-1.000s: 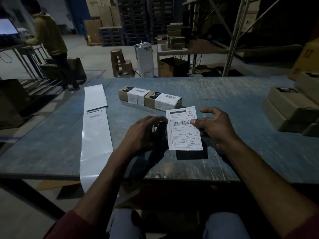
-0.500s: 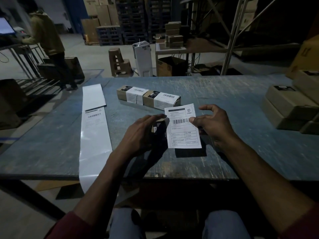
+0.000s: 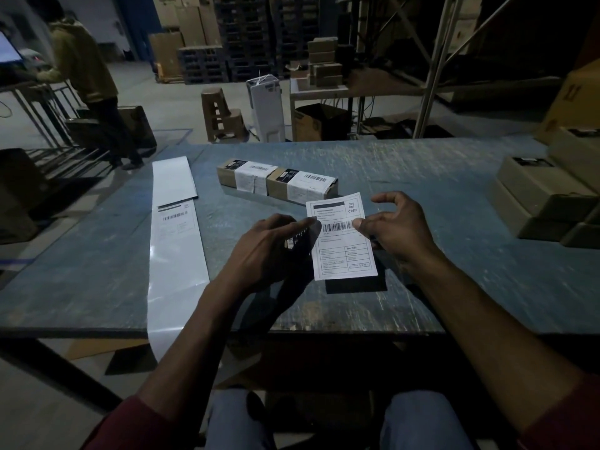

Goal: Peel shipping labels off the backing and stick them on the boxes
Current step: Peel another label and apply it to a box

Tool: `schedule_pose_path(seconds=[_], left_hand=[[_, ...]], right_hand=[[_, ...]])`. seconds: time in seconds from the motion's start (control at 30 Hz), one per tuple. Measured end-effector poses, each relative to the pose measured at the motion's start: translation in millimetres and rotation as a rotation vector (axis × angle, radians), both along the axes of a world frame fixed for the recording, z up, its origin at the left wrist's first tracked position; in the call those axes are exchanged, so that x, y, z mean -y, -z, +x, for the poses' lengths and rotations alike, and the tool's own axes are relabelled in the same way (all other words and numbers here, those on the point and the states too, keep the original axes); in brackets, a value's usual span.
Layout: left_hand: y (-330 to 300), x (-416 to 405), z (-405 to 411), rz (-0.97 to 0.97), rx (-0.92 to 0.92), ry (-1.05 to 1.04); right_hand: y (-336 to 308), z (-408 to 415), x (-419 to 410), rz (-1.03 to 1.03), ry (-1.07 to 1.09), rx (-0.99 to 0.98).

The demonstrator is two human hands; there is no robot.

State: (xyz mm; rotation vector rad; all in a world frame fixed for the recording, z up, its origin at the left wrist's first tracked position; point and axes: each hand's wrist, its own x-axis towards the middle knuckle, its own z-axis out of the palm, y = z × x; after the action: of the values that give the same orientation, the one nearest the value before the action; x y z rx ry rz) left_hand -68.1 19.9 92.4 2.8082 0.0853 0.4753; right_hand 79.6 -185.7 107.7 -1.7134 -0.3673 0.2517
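While the loose label (image 3: pixel 342 237) hangs free of its backing, both hands keep it taut over a box (image 3: pixel 293 243) that is mostly hidden under the left hand (image 3: pixel 271 251). Left hand: fingers curled over the box, fingertips pinching the label's left edge at barcode height; likely steadying box and sheet at once. Right hand (image 3: pixel 394 225): thumb and a finger pinch the right edge, index lifted and crooked, other fingers loosely bent. Held by the edges, probably so the sticky side touches nothing before alignment. Label looks white, flat, portrait, dark header bar, barcode, grid of printed fields, "Pre-Paid" readable; it casts a dark shadow on the table (image 3: pixel 454 287), so it sits above the surface. Left of the hands, backing strip (image 3: pixel 177 254) runs off the near table edge, one label (image 3: pixel 175 219) unpeeled on it. Further back, two labelled boxes (image 3: pixel 277 180) end to end, already done. Far right, stacked unlabelled boxes (image 3: pixel 542 203). Background person at a desk, dim.
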Motion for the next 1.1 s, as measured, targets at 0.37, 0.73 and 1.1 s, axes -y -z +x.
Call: schedule_pose_path(seconds=[0.37,0.73,1.1], left_hand=[[0,-2,-1,0.017,0.04,0.034],[3,0,3,0.034,0.037,-0.005],[0,0,2,0.041,0.02,0.008]], right_hand=[[5,5,-2,-0.034,0.019,0.036],[6,5,1,0.025,-0.009,-0.009],[11,7,-3,0.005,0.028,0.013]])
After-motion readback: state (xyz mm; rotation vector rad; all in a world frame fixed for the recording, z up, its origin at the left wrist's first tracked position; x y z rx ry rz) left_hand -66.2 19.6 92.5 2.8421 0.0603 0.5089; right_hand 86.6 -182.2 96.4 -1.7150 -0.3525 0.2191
